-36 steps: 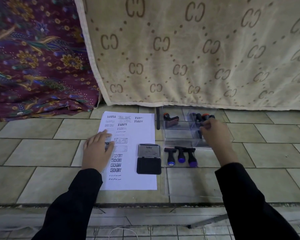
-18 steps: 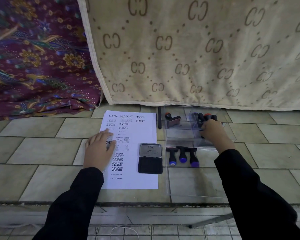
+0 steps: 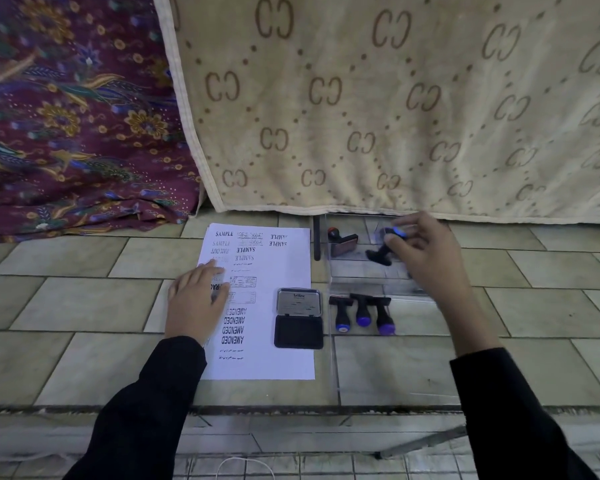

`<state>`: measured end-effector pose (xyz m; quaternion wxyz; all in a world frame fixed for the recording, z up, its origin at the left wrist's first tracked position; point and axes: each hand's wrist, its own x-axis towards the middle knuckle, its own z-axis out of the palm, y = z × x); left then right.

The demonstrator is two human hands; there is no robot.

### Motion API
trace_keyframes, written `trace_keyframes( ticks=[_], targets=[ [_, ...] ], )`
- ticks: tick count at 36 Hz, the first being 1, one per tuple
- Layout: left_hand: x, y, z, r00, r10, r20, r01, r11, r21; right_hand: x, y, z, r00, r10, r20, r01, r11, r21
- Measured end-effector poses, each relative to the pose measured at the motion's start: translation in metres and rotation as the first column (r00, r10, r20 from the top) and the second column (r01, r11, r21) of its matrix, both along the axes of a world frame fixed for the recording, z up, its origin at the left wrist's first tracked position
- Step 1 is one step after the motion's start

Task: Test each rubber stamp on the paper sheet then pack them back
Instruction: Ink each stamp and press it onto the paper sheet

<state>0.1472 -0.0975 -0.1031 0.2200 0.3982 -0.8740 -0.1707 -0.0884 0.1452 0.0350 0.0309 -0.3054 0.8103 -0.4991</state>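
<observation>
Presses left hand [image 3: 196, 303] flat on paper sheet [image 3: 274, 271], fingers straight. Shows open ink pad [image 3: 298, 318] at sheet's right edge, three stamps [image 3: 362, 311] lying beside it. Pinches blue-capped stamp [image 3: 383, 249] in right hand [image 3: 426, 251] over clear box [image 3: 361, 275]. Has red-knobbed stamp [image 3: 342, 242] lying inside.

the left hand [image 3: 196, 303] covers some print on the paper sheet [image 3: 278, 355], and the held stamp [image 3: 381, 253] seems blurred.

A pale, marbled tiled counter [image 3: 84, 306] ends at a dark near edge above a floor [image 3: 378, 467] of smaller tiles, and is backed at the far side by a hanging beige blanket [image 3: 395, 98] with brown paired letters and, far left, a maroon floral cloth [image 3: 66, 116].
</observation>
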Motion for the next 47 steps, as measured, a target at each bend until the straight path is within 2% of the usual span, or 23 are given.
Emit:
trace_keyframes(
  ticks=[5, 11, 16, 25, 47],
  targets=[
    [0.001, -0.002, -0.001, 1.000, -0.006, 0.005, 0.006, 1.000, 0.003, 0.054, -0.014, -0.024, 0.992, 0.127, 0.002, -0.127, 0.992, -0.023],
    [0.000, -0.002, -0.002, 1.000, -0.002, 0.011, 0.002, 1.000, 0.030, 0.095, -0.027, -0.062, 0.957, 0.255, -0.137, -0.251, 0.967, 0.044],
    [0.000, -0.001, -0.001, 1.000, -0.001, 0.003, 0.001, 1.000, 0.028, 0.108, -0.033, -0.073, 0.935, 0.307, -0.176, -0.297, 0.951, 0.084],
    [0.000, -0.001, 0.000, 1.000, -0.004, -0.001, 0.004, 1.000, 0.030, 0.120, -0.034, -0.081, 0.922, 0.342, -0.180, -0.306, 0.930, 0.202],
    [0.001, -0.001, -0.001, 1.000, -0.006, -0.013, 0.006, 1.000, 0.025, 0.116, -0.034, -0.088, 0.941, 0.301, -0.153, -0.287, 0.952, 0.103]
  ],
)
